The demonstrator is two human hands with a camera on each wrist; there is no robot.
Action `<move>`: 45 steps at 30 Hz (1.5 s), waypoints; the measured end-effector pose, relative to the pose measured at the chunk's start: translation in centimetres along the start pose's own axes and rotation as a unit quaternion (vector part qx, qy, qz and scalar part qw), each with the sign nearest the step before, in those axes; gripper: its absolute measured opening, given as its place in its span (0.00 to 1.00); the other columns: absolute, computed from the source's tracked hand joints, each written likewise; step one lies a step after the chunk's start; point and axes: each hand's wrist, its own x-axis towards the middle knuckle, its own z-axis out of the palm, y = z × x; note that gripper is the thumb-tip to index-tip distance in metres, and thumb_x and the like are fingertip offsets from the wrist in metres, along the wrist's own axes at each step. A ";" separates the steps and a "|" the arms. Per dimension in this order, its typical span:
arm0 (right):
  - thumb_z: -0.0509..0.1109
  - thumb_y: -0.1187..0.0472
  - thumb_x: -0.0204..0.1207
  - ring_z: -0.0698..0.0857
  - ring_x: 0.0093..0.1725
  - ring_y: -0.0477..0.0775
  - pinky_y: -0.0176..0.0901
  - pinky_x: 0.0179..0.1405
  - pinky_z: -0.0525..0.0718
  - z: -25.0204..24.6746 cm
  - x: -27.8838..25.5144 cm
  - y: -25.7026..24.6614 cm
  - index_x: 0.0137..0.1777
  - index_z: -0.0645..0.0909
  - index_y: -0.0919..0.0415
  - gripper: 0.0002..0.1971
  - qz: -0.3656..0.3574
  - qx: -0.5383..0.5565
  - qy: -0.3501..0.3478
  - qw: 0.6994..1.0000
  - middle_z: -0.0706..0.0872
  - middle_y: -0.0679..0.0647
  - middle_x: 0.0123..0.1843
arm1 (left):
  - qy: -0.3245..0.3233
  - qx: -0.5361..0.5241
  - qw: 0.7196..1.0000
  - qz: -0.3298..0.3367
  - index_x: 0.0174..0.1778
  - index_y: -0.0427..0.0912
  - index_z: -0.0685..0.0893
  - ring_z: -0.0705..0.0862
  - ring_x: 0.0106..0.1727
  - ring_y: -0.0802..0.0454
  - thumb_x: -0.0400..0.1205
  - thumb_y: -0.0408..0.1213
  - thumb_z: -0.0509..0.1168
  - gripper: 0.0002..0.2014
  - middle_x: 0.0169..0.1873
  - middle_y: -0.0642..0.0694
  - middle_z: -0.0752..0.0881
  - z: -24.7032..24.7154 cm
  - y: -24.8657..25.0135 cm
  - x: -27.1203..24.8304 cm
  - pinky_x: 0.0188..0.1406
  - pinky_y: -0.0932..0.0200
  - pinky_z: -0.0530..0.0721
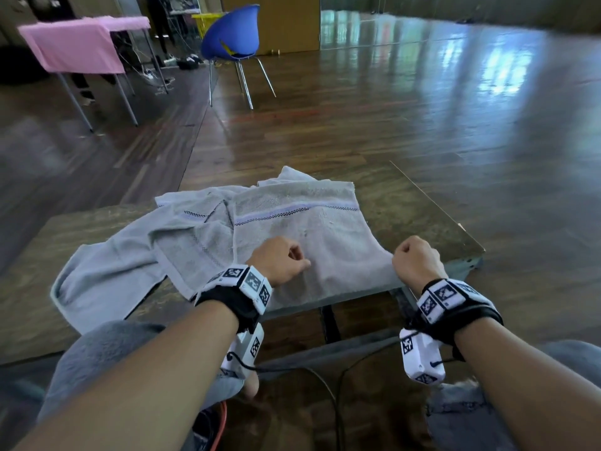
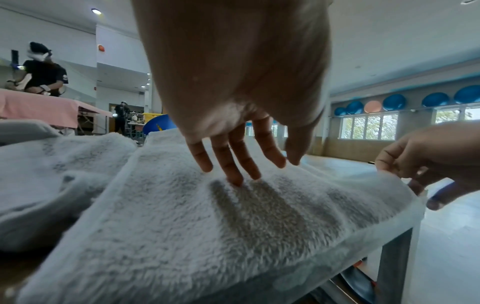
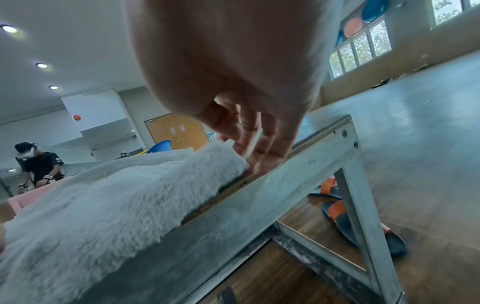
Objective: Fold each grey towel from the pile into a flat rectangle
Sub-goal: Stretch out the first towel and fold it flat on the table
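A grey towel (image 1: 302, 229) with a pale stripe lies spread on the right half of the wooden table (image 1: 422, 209); its near edge hangs over the table's front. A second grey towel (image 1: 123, 255) lies crumpled under it and to the left. My left hand (image 1: 286, 258) rests on the top towel near its front edge, and its fingertips (image 2: 236, 181) press into the pile (image 2: 207, 236). My right hand (image 1: 413, 258) pinches the towel's near right corner at the table edge. Its fingers (image 3: 254, 152) curl round that corner (image 3: 223, 162).
The table's metal frame (image 3: 285, 185) runs under the right hand, with sandals (image 3: 363, 230) on the floor beneath. A blue chair (image 1: 232, 37) and a pink-covered table (image 1: 78, 43) stand far behind. Cables (image 1: 221, 428) trail by my knees. Another person (image 2: 44, 72) stands at the back left.
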 end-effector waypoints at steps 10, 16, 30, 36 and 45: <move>0.64 0.54 0.78 0.85 0.48 0.60 0.60 0.52 0.86 0.6 2.6 -3.4 0.57 0.71 0.57 0.12 -0.098 -0.018 -0.057 0.993 0.83 0.56 0.52 | 0.134 0.035 0.960 -0.242 0.64 0.33 0.78 0.84 0.60 0.34 0.75 0.40 0.66 0.23 0.56 0.35 0.84 -2.8 -3.1 1.7 0.56 0.42 0.86; 0.67 0.52 0.79 0.83 0.53 0.62 0.58 0.55 0.84 2.0 5.1 -4.5 0.62 0.69 0.61 0.19 -0.105 -0.052 -0.083 0.990 0.81 0.59 0.55 | 0.113 -0.067 0.945 -0.300 0.63 0.29 0.80 0.86 0.53 0.38 0.75 0.41 0.66 0.24 0.57 0.36 0.85 -3.0 -5.2 2.5 0.57 0.47 0.86; 0.70 0.51 0.73 0.82 0.44 0.61 0.50 0.51 0.69 4.6 7.2 -5.0 0.29 0.75 0.58 0.15 -0.026 -0.045 -0.065 0.997 0.84 0.55 0.37 | 0.099 -0.179 0.921 -0.331 0.44 0.36 0.81 0.81 0.39 0.45 0.72 0.41 0.69 0.12 0.38 0.42 0.82 -4.3 -6.4 3.3 0.42 0.54 0.78; 0.73 0.51 0.74 0.84 0.39 0.59 0.42 0.34 0.76 3.5 8.3 -5.6 0.44 0.80 0.64 0.15 -0.019 0.076 -0.085 0.993 0.84 0.58 0.40 | 0.113 -0.182 0.927 -0.308 0.44 0.39 0.75 0.79 0.41 0.44 0.74 0.38 0.68 0.09 0.41 0.41 0.78 -5.3 -6.1 3.1 0.42 0.52 0.77; 0.76 0.55 0.77 0.81 0.53 0.55 0.46 0.54 0.76 1.4 7.5 -5.5 0.64 0.77 0.58 0.19 -0.070 0.194 0.044 0.978 0.80 0.49 0.49 | 0.143 -0.163 0.943 -0.251 0.50 0.34 0.81 0.84 0.44 0.38 0.75 0.35 0.64 0.11 0.40 0.39 0.82 -7.6 -4.2 2.0 0.46 0.47 0.87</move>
